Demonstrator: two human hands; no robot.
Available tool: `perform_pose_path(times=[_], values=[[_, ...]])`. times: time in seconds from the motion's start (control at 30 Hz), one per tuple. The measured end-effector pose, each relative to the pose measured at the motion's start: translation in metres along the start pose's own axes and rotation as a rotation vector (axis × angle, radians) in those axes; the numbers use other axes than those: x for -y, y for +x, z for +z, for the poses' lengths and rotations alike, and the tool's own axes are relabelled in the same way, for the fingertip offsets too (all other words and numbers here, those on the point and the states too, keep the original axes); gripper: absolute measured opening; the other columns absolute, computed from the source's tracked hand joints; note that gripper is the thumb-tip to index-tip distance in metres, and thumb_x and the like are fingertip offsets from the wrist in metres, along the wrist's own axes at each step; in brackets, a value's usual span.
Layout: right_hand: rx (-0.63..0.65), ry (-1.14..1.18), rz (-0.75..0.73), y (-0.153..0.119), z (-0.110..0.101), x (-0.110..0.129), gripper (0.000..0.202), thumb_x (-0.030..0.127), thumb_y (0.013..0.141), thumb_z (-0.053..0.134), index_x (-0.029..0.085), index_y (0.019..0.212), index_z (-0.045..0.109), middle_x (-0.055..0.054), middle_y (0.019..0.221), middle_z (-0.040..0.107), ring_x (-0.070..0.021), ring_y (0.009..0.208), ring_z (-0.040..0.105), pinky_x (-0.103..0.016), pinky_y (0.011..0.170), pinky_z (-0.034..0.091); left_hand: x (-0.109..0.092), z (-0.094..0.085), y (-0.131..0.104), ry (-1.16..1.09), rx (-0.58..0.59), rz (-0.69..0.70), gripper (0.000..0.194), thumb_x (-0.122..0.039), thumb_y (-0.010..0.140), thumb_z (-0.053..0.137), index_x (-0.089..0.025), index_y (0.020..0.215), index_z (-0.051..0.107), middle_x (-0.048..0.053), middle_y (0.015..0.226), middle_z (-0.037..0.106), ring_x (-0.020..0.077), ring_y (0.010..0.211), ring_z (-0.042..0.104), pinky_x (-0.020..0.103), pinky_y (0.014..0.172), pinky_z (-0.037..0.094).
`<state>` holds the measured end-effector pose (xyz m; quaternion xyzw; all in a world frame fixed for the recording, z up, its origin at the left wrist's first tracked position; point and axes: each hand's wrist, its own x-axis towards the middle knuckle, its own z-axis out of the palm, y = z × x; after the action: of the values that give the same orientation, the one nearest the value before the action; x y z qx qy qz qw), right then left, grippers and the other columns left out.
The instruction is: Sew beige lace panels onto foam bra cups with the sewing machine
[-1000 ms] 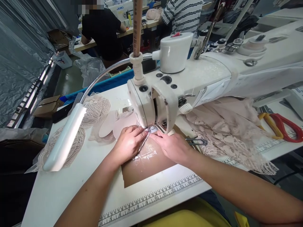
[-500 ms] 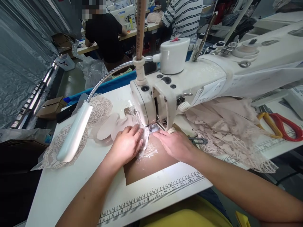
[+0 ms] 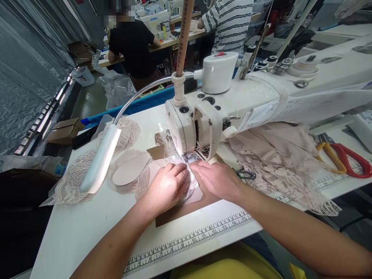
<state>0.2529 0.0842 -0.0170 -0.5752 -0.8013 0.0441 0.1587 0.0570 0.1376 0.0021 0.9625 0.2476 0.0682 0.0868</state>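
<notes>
A white sewing machine (image 3: 186,128) stands over the table, its presser foot down near a pale lace piece (image 3: 190,184). My left hand (image 3: 168,184) lies on this lace just left of the foot, fingers curled together and pressing on it. To the right of the foot, my right hand (image 3: 216,178) rests with its fingers pointing at the needle area, close to the lace edge; whether it pinches anything is hidden. Brown board (image 3: 171,219) lies under the lace. Pale oval pads (image 3: 130,172) sit left of my left hand.
A lamp (image 3: 100,159) on a bent metal neck hangs over lace pieces (image 3: 72,178) at the left. Lace fabric (image 3: 270,155), a small dark tool (image 3: 246,175) and red-handled scissors (image 3: 353,161) lie at the right. Two people sit at benches behind.
The lace under my left hand has spread toward me and covers more of the brown board. My left hand has shifted slightly right and nearer me. The camera view has moved slightly.
</notes>
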Motion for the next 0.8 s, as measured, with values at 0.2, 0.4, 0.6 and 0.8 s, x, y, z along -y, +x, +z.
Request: perform_pose_path(times=[0.2, 0.4, 0.6, 0.8], values=[[-0.034, 0.046, -0.101, -0.002, 0.000, 0.002, 0.026, 0.014, 0.088, 0.046, 0.019, 0.096, 0.070, -0.002, 0.073, 0.061, -0.0141, 0.064, 0.048, -0.027, 0.058, 0.031, -0.002, 0.006, -0.002, 0.032, 0.001, -0.007, 0.035, -0.027, 0.091, 0.046, -0.014, 0.121, 0.058, 0.014, 0.129, 0.056, 0.0262, 0.097, 0.055, 0.044, 0.081, 0.050], [-0.023, 0.032, -0.131, -0.003, 0.001, 0.000, 0.022, 0.013, 0.086, 0.046, 0.017, 0.085, 0.068, -0.002, 0.072, 0.056, -0.0139, 0.064, 0.045, -0.028, 0.058, 0.029, 0.002, 0.012, -0.002, 0.066, -0.020, 0.001, 0.040, -0.029, 0.090, 0.047, -0.013, 0.126, 0.055, 0.015, 0.132, 0.054, 0.0284, 0.099, 0.053, 0.046, 0.082, 0.049], [-0.070, 0.086, -0.179, -0.008, -0.001, -0.002, 0.020, 0.011, 0.082, 0.049, 0.017, 0.082, 0.068, -0.002, 0.074, 0.059, -0.0141, 0.067, 0.047, -0.028, 0.064, 0.032, 0.007, 0.006, 0.000, 0.059, 0.004, 0.014, 0.040, -0.028, 0.091, 0.047, -0.012, 0.127, 0.054, 0.015, 0.131, 0.055, 0.0278, 0.103, 0.054, 0.044, 0.086, 0.048], [-0.012, 0.052, -0.224, -0.012, -0.004, -0.001, 0.017, 0.014, 0.078, 0.050, 0.017, 0.073, 0.066, -0.002, 0.066, 0.056, -0.0151, 0.064, 0.045, -0.029, 0.062, 0.030, 0.004, 0.005, -0.002, 0.061, 0.007, 0.022, 0.038, -0.031, 0.091, 0.046, -0.012, 0.123, 0.057, 0.014, 0.130, 0.056, 0.0275, 0.102, 0.054, 0.044, 0.090, 0.046]])
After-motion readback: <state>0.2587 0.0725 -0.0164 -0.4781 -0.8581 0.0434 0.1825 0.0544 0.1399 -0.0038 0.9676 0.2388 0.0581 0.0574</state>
